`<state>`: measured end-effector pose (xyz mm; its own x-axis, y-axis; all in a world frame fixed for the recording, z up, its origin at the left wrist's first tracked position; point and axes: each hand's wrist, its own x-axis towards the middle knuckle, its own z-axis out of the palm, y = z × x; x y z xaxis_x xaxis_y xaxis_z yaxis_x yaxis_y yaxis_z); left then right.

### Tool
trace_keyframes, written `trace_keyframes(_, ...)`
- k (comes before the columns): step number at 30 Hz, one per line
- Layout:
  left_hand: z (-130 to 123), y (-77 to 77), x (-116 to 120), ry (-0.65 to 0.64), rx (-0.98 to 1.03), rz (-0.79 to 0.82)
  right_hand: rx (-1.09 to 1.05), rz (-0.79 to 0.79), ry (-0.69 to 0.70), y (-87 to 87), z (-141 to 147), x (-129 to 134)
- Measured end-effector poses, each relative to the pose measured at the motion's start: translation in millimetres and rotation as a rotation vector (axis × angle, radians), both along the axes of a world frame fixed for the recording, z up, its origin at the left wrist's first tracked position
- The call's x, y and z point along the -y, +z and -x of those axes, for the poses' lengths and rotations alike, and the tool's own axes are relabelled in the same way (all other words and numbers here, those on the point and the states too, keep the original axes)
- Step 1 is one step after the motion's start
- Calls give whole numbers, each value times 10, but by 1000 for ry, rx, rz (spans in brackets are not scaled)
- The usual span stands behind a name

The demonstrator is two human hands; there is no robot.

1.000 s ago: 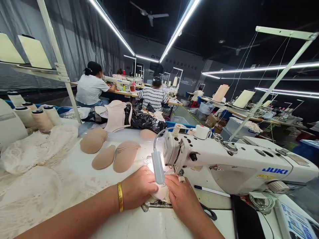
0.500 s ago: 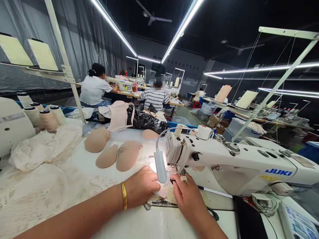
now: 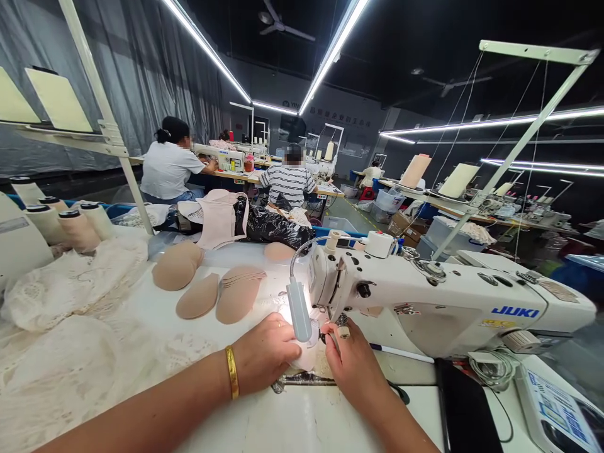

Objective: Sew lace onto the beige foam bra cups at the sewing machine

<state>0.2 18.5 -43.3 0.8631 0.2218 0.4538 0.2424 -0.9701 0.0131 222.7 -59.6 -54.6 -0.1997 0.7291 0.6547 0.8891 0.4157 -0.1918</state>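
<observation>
The left hand (image 3: 268, 346) pinched a small piece of pale cloth (image 3: 306, 360) between its thumb and fingers. The cloth lay on the counter (image 3: 245, 425), near the needle end of the big white sewing machine (image 3: 425, 283). The right hand (image 3: 352, 358) was on the other side of the cloth, with its fingers bent beside a small dark thing, but I cannot tell if it held it. A gray lamp (image 3: 299, 311) hung over the cloth and hid part of it. Tan pads (image 3: 240, 299) and white lace (image 3: 70, 352) lay past the left hand. A pen (image 3: 406, 353) lay under the machine's arm.
</observation>
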Motion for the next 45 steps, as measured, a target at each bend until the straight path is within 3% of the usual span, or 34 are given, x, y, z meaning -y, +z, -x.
trace_keyframes(9, 22, -15, -12, -7, 3, 26, 15, 5, -9, 26, -1, 9)
trace_keyframes(13, 8, -10, -41, 11, -15, 15, 12, 136, -7, 57, -11, 60)
trace_keyframes(18, -12, 9, 87, -8, -2, -48, 56, 337, 149, 74, -21, 143)
trace_keyframes(22, -21, -11, 195, -35, -8, -40, 48, 392, 192, 75, -10, 167)
trace_keyframes(32, -90, 138, 41, 35, -103, -68, 111, 414, 60, 8, 50, 76)
trace_keyframes(40, -82, 181, -222, 76, -224, -20, 121, 359, 14, -59, 80, 33)
trace_keyframes(42, -83, 198, -170, 114, -248, -25, 121, 335, 21, -70, 73, 28)
trace_keyframes(45, -42, 191, 161, 184, -311, -69, 144, 274, 57, -114, 37, 30)
